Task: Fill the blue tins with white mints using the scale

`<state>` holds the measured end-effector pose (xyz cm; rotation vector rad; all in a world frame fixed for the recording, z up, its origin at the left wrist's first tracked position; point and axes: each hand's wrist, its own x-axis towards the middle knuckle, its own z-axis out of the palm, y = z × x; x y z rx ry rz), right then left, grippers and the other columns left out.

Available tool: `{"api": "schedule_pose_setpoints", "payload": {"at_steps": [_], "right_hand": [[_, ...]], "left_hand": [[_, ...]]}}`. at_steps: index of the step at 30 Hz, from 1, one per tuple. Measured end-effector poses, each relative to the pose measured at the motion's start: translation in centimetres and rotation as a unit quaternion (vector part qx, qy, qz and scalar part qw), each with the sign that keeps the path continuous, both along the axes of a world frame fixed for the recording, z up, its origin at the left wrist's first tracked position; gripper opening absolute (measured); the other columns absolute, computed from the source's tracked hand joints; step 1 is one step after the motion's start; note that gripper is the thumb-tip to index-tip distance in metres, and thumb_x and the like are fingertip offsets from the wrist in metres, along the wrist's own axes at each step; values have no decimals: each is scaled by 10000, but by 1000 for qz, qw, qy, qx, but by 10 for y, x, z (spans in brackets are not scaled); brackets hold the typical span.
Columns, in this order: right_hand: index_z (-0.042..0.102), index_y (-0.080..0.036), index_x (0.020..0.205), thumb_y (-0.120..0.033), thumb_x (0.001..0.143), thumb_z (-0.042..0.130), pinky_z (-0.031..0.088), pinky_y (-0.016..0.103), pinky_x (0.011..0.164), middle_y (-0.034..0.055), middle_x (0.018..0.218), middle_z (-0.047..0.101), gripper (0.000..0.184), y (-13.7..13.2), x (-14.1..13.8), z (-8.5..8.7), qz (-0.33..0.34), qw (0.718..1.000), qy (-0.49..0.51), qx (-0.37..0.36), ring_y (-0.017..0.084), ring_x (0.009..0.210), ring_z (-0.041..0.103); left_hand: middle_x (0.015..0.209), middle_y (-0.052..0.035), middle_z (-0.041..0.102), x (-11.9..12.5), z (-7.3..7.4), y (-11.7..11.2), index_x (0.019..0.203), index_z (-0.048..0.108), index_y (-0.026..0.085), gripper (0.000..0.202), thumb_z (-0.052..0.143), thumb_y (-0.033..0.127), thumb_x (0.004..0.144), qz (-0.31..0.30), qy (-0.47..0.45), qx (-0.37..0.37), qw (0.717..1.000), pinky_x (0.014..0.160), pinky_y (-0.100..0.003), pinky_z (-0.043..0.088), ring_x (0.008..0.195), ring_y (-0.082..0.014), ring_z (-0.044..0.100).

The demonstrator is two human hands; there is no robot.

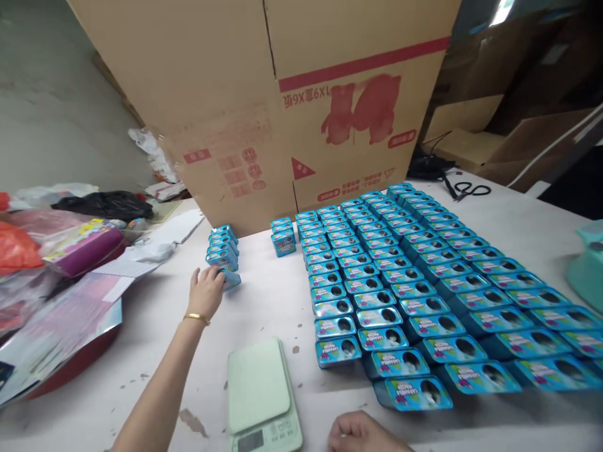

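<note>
My left hand [207,292], with a gold bangle at the wrist, reaches to the left part of the table. Its fingers are closed on a small blue box [231,279] at the near end of a short row of blue boxes [222,248]. The hand covers part of that box. My right hand [366,433] rests low at the bottom edge, fingers curled, and nothing shows in it. Between the hands lies a pale green digital scale [259,389], its platform bare. Two or so more blue boxes [283,242] stand near the carton's foot.
Many printed blue boxes [391,270] with dark oval windows stand in rows on the right. A big upright cardboard carton [235,125] closes off the back. Scissors [471,189] lie back right; a teal object [586,270] sits at the right edge. Bags and papers [75,301] pile up left.
</note>
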<state>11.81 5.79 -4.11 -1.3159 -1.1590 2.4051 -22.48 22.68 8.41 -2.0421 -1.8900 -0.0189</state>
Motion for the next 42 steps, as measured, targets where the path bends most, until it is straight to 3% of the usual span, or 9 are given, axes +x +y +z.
{"api": "schedule_pose_setpoints", "payload": {"at_steps": [6,12,15,19,23,27,32,38,42], "right_hand": [[513,-165,711,-499,584,683,211,194,377,-75,422,480,396,-3,11,31,18,999,33,-34,36,321,331],[535,-137,846,-324,567,745,341,168,435,-13,562,621,396,-12,24,38,-15,987,100,-125,51,404,492],[541,-122,870,-266,547,803,451,179,564,23,682,657,440,-17,31,36,-57,975,140,-161,88,577,626],[546,-117,830,-350,594,822,490,195,624,40,700,653,431,-22,40,38,-97,972,152,-152,113,664,661],[534,-135,808,-390,575,832,470,175,582,33,695,661,457,-25,44,39,-117,975,110,-154,81,605,626],[539,-139,899,-371,544,840,457,196,592,39,721,680,520,-23,40,45,-59,985,80,-143,81,586,609],[568,-122,880,-436,721,690,430,225,587,28,670,650,372,-2,24,82,33,999,23,23,76,560,550],[604,-121,911,-334,822,578,376,215,548,-15,618,562,232,40,-11,136,92,966,-15,240,69,557,477],[621,-122,902,-230,853,526,372,218,594,-11,678,572,152,61,-45,159,117,898,-39,422,77,615,492]], "left_hand": [[974,-59,572,71,49,-97,849,568,199,165,451,304,896,-103,3,-153,983,713,-332,440,816,-196,558],[963,-57,584,118,44,-140,861,560,186,114,508,286,882,-132,3,-235,963,707,-336,443,832,-205,559],[1002,-63,594,114,41,-145,940,538,183,164,531,333,876,-150,-52,-205,966,765,-350,455,883,-211,567],[1113,-78,582,92,44,-163,1092,500,186,363,530,468,865,-133,-181,-48,973,894,-360,444,1023,-215,553],[1004,-55,607,65,19,-201,1046,536,185,323,514,458,874,-8,-275,48,960,849,-317,463,946,-186,577],[951,-55,619,45,-36,-248,992,562,176,328,499,474,869,86,-340,23,936,817,-318,472,888,-183,586],[931,-74,610,42,-90,-285,964,567,163,314,483,451,872,131,-366,25,921,831,-353,466,900,-203,572],[971,-81,606,49,-98,-285,967,564,173,251,465,390,891,138,-343,36,928,893,-393,428,959,-218,544],[967,-76,607,45,-97,-281,967,555,183,219,460,368,897,136,-356,36,924,873,-379,429,936,-212,546]]}}
